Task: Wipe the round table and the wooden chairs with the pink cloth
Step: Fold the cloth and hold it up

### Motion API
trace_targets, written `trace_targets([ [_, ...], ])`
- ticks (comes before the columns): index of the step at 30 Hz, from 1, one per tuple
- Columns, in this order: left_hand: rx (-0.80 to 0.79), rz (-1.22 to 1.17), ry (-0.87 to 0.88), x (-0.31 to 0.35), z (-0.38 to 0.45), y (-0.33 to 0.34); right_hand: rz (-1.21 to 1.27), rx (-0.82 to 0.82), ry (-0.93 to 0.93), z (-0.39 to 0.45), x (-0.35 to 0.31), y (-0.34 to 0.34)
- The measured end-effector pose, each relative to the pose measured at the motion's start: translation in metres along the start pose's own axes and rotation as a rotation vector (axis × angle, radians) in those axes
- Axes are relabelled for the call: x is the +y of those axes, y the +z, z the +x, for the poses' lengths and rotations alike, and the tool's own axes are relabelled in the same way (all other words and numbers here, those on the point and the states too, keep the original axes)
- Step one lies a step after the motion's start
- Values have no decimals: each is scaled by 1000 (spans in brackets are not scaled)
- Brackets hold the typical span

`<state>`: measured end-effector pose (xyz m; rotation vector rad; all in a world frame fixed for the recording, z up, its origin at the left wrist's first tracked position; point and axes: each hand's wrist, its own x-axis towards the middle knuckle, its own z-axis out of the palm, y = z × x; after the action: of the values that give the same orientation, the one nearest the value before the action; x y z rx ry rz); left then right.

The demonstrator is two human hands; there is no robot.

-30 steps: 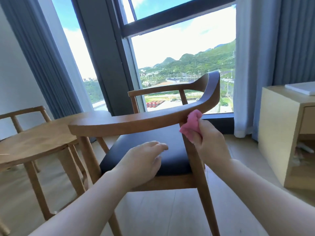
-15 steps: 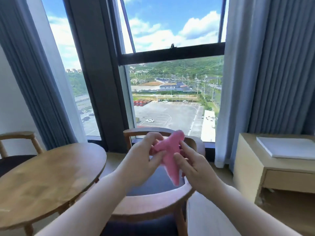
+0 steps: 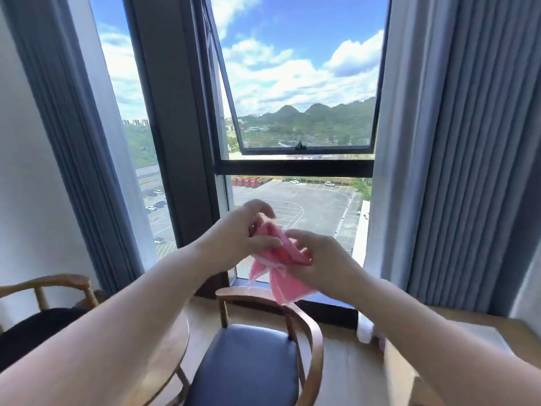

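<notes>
Head view, from the left edge: a wooden chair (image 3: 55,284) with a dark seat sits at lower left, and the round desk (image 3: 172,344) shows just right of it, largely hidden behind the left forearm. At mid-frame the left hand (image 3: 234,235) pinches the pink cloth (image 3: 278,265) in curled fingers; the right hand (image 3: 322,259) grips its other side. Below them stands a second wooden chair (image 3: 310,332), and grey curtains (image 3: 468,142) fill the right.
</notes>
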<state>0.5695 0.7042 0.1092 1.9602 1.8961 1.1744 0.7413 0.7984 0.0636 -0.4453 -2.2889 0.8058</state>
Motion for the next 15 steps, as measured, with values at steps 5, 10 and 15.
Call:
trace_targets([
  [5,-118,181,-56,0,9,-23,-164,47,143,16,6,-43],
  [10,-115,182,-97,-17,19,-42,-130,36,263,23,3,-58],
  [15,-97,173,-68,-20,45,-48,-157,40,387,28,-7,-68],
])
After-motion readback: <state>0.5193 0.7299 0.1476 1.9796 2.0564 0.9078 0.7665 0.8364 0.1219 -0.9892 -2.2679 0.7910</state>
